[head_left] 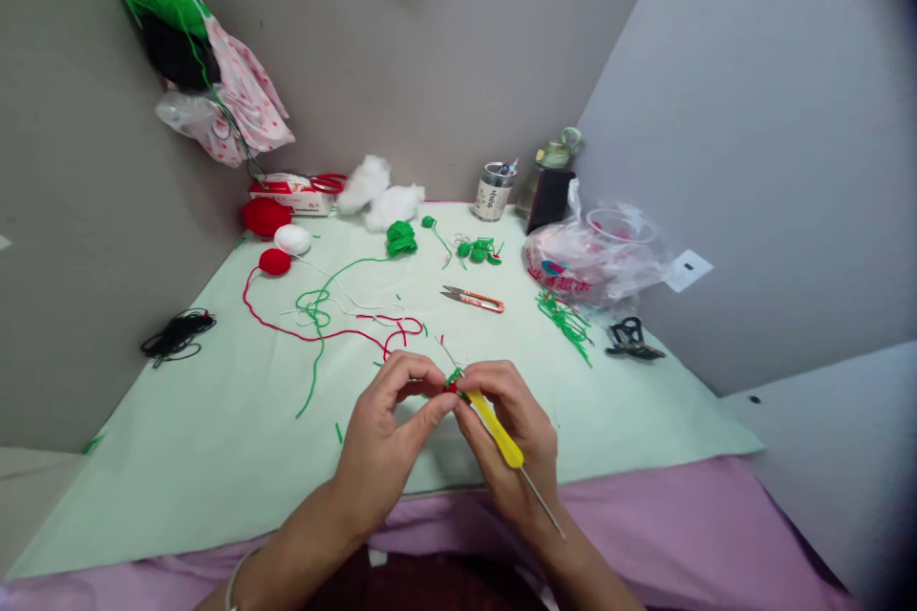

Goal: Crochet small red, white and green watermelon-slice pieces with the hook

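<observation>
Near the front of the table, my left hand (391,425) and my right hand (512,420) meet over a small red and green crochet piece (452,384). The fingertips of both hands pinch it, so much of it is hidden. A crochet hook with a yellow handle (498,430) rests in my right hand, its thin metal ends pointing up-left and down-right. Red yarn (344,332) runs from a red ball (275,262) toward the hands. Beyond them lie orange-handled thread snips (473,299).
A white yarn ball (292,240), green yarn bundle (401,238) and white stuffing (394,206) sit at the back. Finished green pieces (479,251) lie near a pen can (494,191). At right are a plastic bag (602,258), cut green strands (565,325) and a black clip (634,341).
</observation>
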`<state>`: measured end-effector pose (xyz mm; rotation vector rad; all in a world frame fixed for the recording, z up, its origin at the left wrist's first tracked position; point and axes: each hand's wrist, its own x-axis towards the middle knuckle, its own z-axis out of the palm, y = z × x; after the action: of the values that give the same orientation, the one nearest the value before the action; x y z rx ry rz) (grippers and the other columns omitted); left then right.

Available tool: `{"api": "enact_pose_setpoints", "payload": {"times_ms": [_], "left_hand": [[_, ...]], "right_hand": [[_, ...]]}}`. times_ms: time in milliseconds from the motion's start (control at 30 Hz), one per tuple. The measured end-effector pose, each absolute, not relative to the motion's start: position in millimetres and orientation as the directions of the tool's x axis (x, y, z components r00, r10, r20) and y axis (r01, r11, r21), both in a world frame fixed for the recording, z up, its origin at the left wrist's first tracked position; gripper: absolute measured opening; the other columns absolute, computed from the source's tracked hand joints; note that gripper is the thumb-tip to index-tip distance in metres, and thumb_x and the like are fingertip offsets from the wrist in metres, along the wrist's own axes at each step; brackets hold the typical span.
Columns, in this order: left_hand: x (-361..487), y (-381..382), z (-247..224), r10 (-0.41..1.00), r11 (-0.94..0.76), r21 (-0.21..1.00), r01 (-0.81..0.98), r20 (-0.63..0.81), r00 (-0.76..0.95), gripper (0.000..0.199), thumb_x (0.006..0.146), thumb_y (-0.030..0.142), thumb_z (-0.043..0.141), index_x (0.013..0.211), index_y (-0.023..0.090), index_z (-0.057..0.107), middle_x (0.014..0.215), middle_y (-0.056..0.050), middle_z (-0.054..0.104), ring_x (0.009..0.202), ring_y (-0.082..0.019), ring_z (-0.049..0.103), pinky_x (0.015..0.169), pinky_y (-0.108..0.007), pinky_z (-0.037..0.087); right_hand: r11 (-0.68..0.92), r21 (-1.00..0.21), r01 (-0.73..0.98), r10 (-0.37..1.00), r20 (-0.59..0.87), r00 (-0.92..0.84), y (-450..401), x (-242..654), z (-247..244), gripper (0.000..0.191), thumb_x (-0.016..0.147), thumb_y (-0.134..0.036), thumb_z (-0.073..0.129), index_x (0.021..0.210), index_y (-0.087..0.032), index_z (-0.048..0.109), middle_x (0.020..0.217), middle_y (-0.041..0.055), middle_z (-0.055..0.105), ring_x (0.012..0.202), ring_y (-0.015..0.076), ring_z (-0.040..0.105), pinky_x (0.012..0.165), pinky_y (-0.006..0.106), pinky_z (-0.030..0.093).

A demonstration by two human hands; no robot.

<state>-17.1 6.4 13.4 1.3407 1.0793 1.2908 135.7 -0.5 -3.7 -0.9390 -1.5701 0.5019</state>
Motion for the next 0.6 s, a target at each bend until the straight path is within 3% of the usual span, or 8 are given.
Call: {"api": "enact_pose_setpoints", "payload": {"times_ms": [167, 300, 467, 600], "left_hand": [[-19, 11, 17, 0.981, -0.164, 0.984, 0.067, 0.156, 0.116, 0.013, 0.091, 0.024, 0.067, 0.078, 0.023, 0.066, 0.085, -0.002, 0.065, 0.086, -0.021, 0.062, 0.082, -0.032, 0.049], [-20, 12, 17, 0.99, -0.107, 0.994, 0.026, 0.104, 0.096, 0.015, 0.091, 0.024, 0.065, 0.077, 0.023, 0.06, 0.086, -0.001, 0.065, 0.087, -0.02, 0.062, 0.084, -0.032, 0.048], [-17, 16, 15, 0.991, -0.059, 0.998, 0.013, 0.057, 0.122, 0.013, 0.089, 0.032, 0.074, 0.087, 0.023, 0.065, 0.091, -0.001, 0.065, 0.091, -0.021, 0.062, 0.088, -0.033, 0.048], [-19, 20, 14, 0.985, -0.058, 0.998, -0.022, 0.061, 0.161, 0.016, 0.093, 0.032, 0.069, 0.081, 0.022, 0.066, 0.085, -0.001, 0.062, 0.087, -0.02, 0.058, 0.083, -0.031, 0.045]], "right_hand": [[0.634, -0.664, 0.397, 0.732, 0.68, -0.033, 3, 137, -3, 0.023, 0.094, -0.004, 0.065, 0.103, -0.025, 0.067, 0.091, 0.0032, 0.07, 0.085, 0.0184, 0.07, 0.073, 0.03, 0.057], [0.621, -0.659, 0.424, 0.732, 0.681, -0.012, 5, 140, -2, 0.021, 0.094, -0.005, 0.064, 0.101, -0.025, 0.066, 0.09, 0.0035, 0.07, 0.083, 0.0185, 0.07, 0.072, 0.03, 0.058], [0.649, -0.624, 0.435, 0.705, 0.708, -0.036, 5, 140, -1, 0.025, 0.093, -0.003, 0.064, 0.105, -0.025, 0.065, 0.092, 0.0034, 0.069, 0.085, 0.018, 0.069, 0.073, 0.03, 0.058], [0.643, -0.624, 0.444, 0.714, 0.698, -0.053, 6, 140, -4, 0.022, 0.095, -0.005, 0.061, 0.103, -0.025, 0.064, 0.09, 0.0035, 0.068, 0.083, 0.0184, 0.068, 0.072, 0.031, 0.057]]}}
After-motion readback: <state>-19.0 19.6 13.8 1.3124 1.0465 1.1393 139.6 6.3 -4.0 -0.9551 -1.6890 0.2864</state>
